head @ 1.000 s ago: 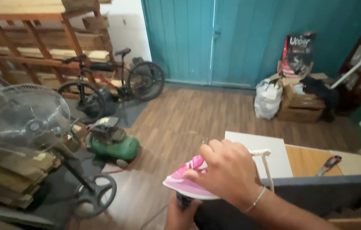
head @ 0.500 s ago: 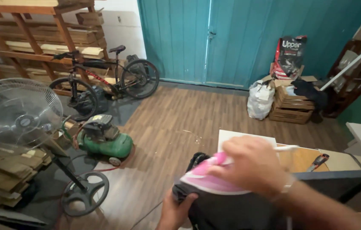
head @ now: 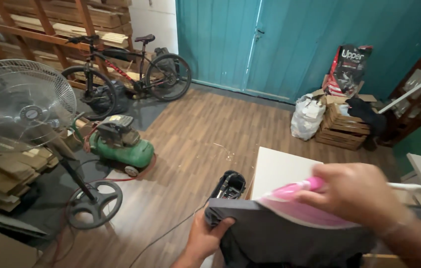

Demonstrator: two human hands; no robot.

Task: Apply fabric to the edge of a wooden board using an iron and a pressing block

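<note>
A pink and white clothes iron [head: 297, 206] rests on a dark grey garment [head: 280, 238] spread at the bottom of the view. My right hand [head: 357, 196] grips the iron's handle from above and looks blurred. My left hand [head: 208, 235] pinches the garment's left edge and holds it down. Behind the garment lies a white board [head: 280, 171]. A black object [head: 229, 184] with a cord sits just past the garment's left corner.
A pedestal fan [head: 22, 101] stands at the left beside stacked wood. A green air compressor [head: 118, 144] sits on the wooden floor, a bicycle [head: 126, 69] leans at the back, and bags and crates [head: 339, 119] stand by the teal doors.
My right hand has slid the iron to the right over the garment. My left hand stays on the garment's left edge. The view has shifted a little.
</note>
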